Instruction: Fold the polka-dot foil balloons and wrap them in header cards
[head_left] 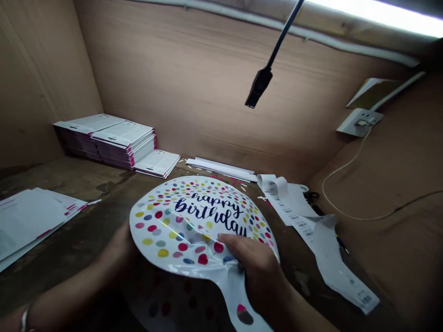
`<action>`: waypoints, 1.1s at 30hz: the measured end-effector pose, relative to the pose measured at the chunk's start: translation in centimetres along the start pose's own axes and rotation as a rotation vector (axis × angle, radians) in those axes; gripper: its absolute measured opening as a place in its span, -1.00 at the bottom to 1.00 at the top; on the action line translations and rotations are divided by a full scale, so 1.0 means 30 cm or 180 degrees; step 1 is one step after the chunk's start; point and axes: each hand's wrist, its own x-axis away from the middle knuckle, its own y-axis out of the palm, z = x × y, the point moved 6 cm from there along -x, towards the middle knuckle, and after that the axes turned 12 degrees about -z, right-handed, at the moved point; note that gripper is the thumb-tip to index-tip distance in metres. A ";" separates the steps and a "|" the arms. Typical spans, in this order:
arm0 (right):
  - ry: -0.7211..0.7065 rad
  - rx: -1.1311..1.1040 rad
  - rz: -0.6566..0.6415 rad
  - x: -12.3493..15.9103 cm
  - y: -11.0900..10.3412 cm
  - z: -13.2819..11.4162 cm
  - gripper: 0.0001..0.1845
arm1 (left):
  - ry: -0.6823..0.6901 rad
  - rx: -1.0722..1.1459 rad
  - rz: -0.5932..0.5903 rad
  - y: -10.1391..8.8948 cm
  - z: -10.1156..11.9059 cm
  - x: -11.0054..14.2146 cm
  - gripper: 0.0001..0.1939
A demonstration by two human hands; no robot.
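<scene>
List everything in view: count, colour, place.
foil balloon: 1, white with multicoloured dots and navy "happy Birthday" lettering, held above the bench front
packaged sheets: two stacks plus one pack, white with pink edges, back-left corner
loose sheets: 1 pile, white with pink marks, bench left
barcode label strip: 1, white, bench right
paper strips: 1 bundle, white, bench back
wall socket: 1, white, right wall
cable: 1, white, right wall
lamp: 1, black, overhead
tube light: 1, white, top right
workbench: 1, dark brown, under everything
bangle: 1, silver, left wrist
left hand: 1, behind balloon
right hand: 1, on balloon's lower right
</scene>
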 end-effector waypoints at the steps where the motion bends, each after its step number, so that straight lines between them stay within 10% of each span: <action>1: -0.0003 -0.0022 -0.0078 0.010 0.039 -0.005 -0.68 | -0.0009 -0.0172 0.0204 -0.062 -0.012 0.010 -0.46; 4: 0.0225 -0.0115 -0.0348 0.028 0.132 -0.028 -0.70 | 0.0836 -0.1479 0.0513 -0.167 0.032 0.046 -0.30; 9: 0.0833 -0.0091 -0.1429 0.074 0.218 -0.044 -0.32 | 0.2541 -0.3002 -0.0996 -0.049 0.034 0.134 -0.71; 13: 0.1304 0.0241 -0.2047 0.163 0.203 0.082 -0.11 | 0.2237 -0.3156 -0.1409 -0.020 -0.025 0.105 -0.66; 20: 0.1128 0.0448 -0.1517 0.200 0.171 0.319 -0.26 | 0.2138 -0.3021 -0.1962 0.006 -0.010 0.035 -0.60; 33: 0.1132 -0.0458 -0.1636 0.279 0.126 0.304 -0.47 | 0.1902 -0.2440 -0.2474 -0.008 0.005 0.088 -0.66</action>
